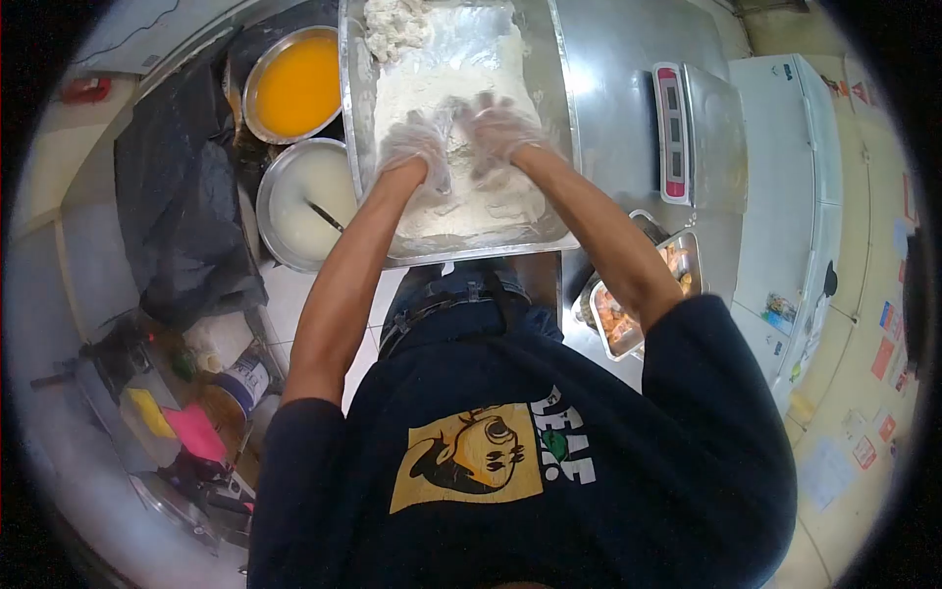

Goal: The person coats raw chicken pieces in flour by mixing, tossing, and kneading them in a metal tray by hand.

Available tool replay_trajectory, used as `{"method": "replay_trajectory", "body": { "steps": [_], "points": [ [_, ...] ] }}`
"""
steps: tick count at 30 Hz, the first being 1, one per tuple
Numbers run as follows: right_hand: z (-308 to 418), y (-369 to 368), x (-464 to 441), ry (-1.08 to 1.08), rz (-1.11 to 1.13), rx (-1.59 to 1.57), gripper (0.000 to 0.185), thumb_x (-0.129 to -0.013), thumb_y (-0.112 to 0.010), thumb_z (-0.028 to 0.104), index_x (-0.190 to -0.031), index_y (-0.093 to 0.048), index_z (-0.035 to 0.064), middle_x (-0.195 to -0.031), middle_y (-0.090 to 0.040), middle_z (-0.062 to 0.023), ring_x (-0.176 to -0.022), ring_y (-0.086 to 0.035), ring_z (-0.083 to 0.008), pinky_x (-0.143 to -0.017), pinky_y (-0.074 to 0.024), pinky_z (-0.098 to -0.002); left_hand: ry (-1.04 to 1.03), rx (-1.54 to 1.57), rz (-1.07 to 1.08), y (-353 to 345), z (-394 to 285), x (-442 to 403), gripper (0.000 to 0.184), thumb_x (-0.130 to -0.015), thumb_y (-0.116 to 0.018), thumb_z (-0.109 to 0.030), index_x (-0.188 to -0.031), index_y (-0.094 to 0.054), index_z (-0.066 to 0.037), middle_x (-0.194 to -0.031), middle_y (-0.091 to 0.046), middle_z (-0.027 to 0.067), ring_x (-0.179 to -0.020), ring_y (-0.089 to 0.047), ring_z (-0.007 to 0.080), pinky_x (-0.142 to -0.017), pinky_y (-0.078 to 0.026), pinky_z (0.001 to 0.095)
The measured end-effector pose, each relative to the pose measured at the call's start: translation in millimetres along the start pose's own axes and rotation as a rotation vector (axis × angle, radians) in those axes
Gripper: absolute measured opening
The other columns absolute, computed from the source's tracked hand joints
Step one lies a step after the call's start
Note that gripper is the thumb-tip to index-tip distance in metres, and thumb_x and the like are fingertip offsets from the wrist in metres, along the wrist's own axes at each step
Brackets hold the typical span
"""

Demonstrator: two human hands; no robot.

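Observation:
A large metal tray holds a wide bed of white flour, with a clumpy mass at its far left corner. Both hands wear clear plastic gloves and rest in the flour near the tray's middle. My left hand lies palm down with its fingers stretched out. Beside it, a small gap away, my right hand has its fingers spread over the flour. Part of each hand's fingertips is blurred or dusted with flour.
Left of the tray stand a bowl of orange liquid and a bowl of whitish liquid with a dark handle in it. To the right are a scale on the steel counter and a small tray of orange-brown food pieces.

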State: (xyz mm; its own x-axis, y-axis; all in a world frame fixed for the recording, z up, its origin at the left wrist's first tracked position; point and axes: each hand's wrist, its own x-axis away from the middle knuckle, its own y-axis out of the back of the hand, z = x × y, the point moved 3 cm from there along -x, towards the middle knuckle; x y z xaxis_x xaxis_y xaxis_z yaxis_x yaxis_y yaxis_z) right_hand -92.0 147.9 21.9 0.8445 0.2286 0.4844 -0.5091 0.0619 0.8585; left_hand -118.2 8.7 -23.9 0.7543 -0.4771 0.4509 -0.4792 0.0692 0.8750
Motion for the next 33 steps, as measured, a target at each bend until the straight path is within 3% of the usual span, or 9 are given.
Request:
{"method": "replay_trajectory", "body": {
  "steps": [4,6,8,15,23,26,28,29,33],
  "points": [
    [14,-19,-22,-0.031,-0.191,-0.050,0.050,-0.080,-0.056,0.017,-0.126,-0.041,0.0034,-0.132,-0.035,-0.0240,-0.120,-0.035,-0.0492,-0.082,-0.0475,-0.0532,0.018,-0.190,-0.255,-48,-9,-28,0.045,-0.083,-0.048,-0.018,-0.125,-0.048,-0.002,-0.112,-0.057,0.0220,-0.099,-0.060,0.0339,-0.081,-0.048,0.0437],
    [13,-29,-30,-0.039,-0.311,0.020,0.045,-0.077,-0.058,0.020,-0.117,-0.050,0.0007,-0.120,-0.049,-0.0247,-0.113,-0.048,-0.0410,-0.078,-0.0506,-0.0465,0.028,-0.105,-0.237,-28,-7,-13,0.049,-0.082,-0.048,-0.017,-0.128,-0.045,-0.003,-0.113,-0.057,0.0249,-0.100,-0.059,0.0332,-0.084,-0.047,0.0418],
    [0,-43,-53,-0.003,0.133,-0.138,0.053,-0.080,-0.054,0.019,-0.128,-0.041,0.0009,-0.118,-0.050,-0.0260,-0.104,-0.054,-0.0298,-0.078,-0.0508,-0.0404,0.067,0.190,-0.021,22,-18,16,0.055,-0.080,-0.052,-0.026,-0.130,-0.045,-0.004,-0.116,-0.057,0.0240,-0.102,-0.058,0.0339,-0.088,-0.045,0.0400],
    [-17,-29,-6,0.273,0.427,-0.402,0.076,-0.077,-0.062,0.022,-0.137,-0.024,-0.0048,-0.117,-0.050,-0.0284,-0.104,-0.055,-0.0286,-0.092,-0.0436,-0.0434,-0.183,0.135,0.262,10,-1,46,0.073,-0.067,-0.060,-0.053,-0.121,-0.054,-0.004,-0.114,-0.060,0.0189,-0.104,-0.057,0.0306,-0.091,-0.043,0.0381],
    [15,-62,12,-0.015,-0.106,0.095,0.074,-0.074,-0.057,0.010,-0.140,-0.023,0.0027,-0.118,-0.047,-0.0270,-0.102,-0.056,-0.0365,-0.085,-0.0482,-0.0423,0.211,0.013,0.133,-41,-37,50,0.097,-0.068,-0.065,-0.035,-0.141,-0.011,0.001,-0.116,-0.048,0.0362,-0.105,-0.056,0.0301,-0.085,-0.047,0.0436],
    [-10,-70,-10,-0.051,-0.138,-0.243,0.054,-0.076,-0.053,0.009,-0.127,-0.040,-0.0043,-0.090,-0.057,-0.0244,-0.084,-0.061,-0.0315,-0.070,-0.0505,-0.0398,0.199,0.125,-0.069,-56,-12,30,0.098,-0.062,-0.070,-0.030,-0.141,-0.020,0.000,-0.100,-0.061,0.0282,-0.085,-0.064,0.0290,-0.076,-0.051,0.0377],
    [-20,-79,-14,-0.015,0.143,-0.194,0.044,-0.077,-0.056,0.014,-0.114,-0.049,-0.0080,-0.079,-0.058,-0.0223,-0.075,-0.061,-0.0310,-0.068,-0.0495,-0.0396,-0.165,0.207,0.073,-37,-3,30,0.063,-0.068,-0.060,-0.030,-0.121,-0.048,0.000,-0.098,-0.064,0.0196,-0.083,-0.063,0.0296,-0.079,-0.049,0.0367],
    [-21,-48,9,-0.053,0.232,-0.628,0.049,-0.074,-0.065,0.028,-0.109,-0.053,-0.0053,-0.087,-0.060,-0.0240,-0.080,-0.060,-0.0305,-0.073,-0.0490,-0.0388,-0.183,0.286,0.276,-28,6,33,0.053,-0.069,-0.056,-0.031,-0.111,-0.059,0.001,-0.100,-0.064,0.0169,-0.086,-0.062,0.0303,-0.083,-0.048,0.0360],
    [-30,-37,24,0.033,0.331,-0.225,0.066,-0.068,-0.072,0.039,-0.116,-0.053,-0.0021,-0.102,-0.058,-0.0255,-0.096,-0.058,-0.0316,-0.083,-0.0470,-0.0401,-0.104,0.239,0.146,-6,12,58,0.065,-0.064,-0.064,-0.038,-0.118,-0.056,-0.003,-0.110,-0.061,0.0207,-0.091,-0.062,0.0309,-0.085,-0.047,0.0365]
  ]
}}
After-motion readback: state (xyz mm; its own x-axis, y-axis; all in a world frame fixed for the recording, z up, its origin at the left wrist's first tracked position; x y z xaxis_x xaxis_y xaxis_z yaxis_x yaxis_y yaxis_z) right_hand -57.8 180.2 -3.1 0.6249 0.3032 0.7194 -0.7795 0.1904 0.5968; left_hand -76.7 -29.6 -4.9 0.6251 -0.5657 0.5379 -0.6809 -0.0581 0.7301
